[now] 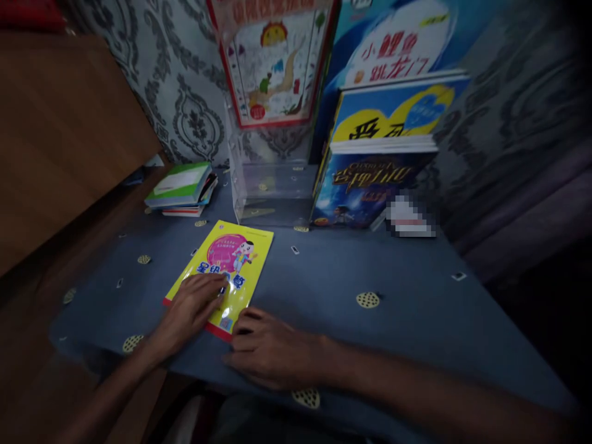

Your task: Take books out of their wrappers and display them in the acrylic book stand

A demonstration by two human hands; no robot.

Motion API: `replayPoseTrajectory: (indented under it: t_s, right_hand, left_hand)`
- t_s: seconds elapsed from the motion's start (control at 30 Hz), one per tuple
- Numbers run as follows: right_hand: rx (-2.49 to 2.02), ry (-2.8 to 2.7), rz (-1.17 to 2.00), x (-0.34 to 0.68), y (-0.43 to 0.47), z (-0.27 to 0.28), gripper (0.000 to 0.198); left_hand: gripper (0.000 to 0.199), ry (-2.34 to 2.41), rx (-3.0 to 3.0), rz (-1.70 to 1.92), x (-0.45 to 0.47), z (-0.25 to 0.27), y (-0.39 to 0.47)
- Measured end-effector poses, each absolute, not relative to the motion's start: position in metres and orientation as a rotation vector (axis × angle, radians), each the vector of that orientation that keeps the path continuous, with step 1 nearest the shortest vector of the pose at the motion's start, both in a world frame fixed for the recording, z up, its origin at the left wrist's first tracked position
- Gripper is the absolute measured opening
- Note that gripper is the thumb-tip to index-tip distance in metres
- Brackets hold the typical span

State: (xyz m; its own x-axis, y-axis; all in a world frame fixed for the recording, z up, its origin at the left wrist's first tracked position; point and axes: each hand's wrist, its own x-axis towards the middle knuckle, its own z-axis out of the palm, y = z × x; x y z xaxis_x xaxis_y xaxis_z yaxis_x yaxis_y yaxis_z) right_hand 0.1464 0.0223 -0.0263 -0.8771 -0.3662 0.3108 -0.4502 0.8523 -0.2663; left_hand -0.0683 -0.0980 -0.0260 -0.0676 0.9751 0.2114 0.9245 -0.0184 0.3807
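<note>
A yellow book (252, 250) with a red lower edge, a pink circle and a cartoon figure on its cover lies flat and slanted on the table. Across the lower left of the cover rests my left hand (192, 305), palm down with its fingers stretched out. My right hand (268, 345) is at the book's lower right corner, its fingers curled in against the edge. The fingertips there are partly hidden.
Behind the book stands a clear acrylic rack (272, 206) holding a red-framed picture book (277, 68). To its right, a dark blue book (365, 185) leans before several others. A book stack (180, 188) lies at the left. A blue patterned cloth (324, 283) covers the table.
</note>
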Motion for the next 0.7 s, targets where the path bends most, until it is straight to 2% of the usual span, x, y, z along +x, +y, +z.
replayPoseTrajectory:
  t_s: [0.13,0.23,0.43,0.6,0.7]
  right_hand:
    - [0.385,-2.703,0.716,0.143,0.026,-0.033,0.022]
    - [0.048,-2.717,0.744,0.134,0.043,-0.038,0.027]
    - [-0.777,-2.809,0.605,0.116,0.097,-0.022,0.060]
    - [-0.964,-2.834,0.617,0.113,0.096,-0.011,0.081]
    - [-0.959,-2.830,0.665,0.115,0.080,-0.022,0.093]
  left_hand:
    - [0.044,2.412,1.925,0.423,-0.091,-0.030,-0.065]
    - [0.049,2.494,1.807,0.307,-0.101,-0.029,-0.042]
    - [0.044,2.567,1.736,0.208,-0.099,-0.020,-0.017]
    - [0.037,2.557,1.711,0.324,-0.107,-0.023,-0.010]
    - [0.044,2.531,1.622,0.560,-0.123,-0.029,-0.004]
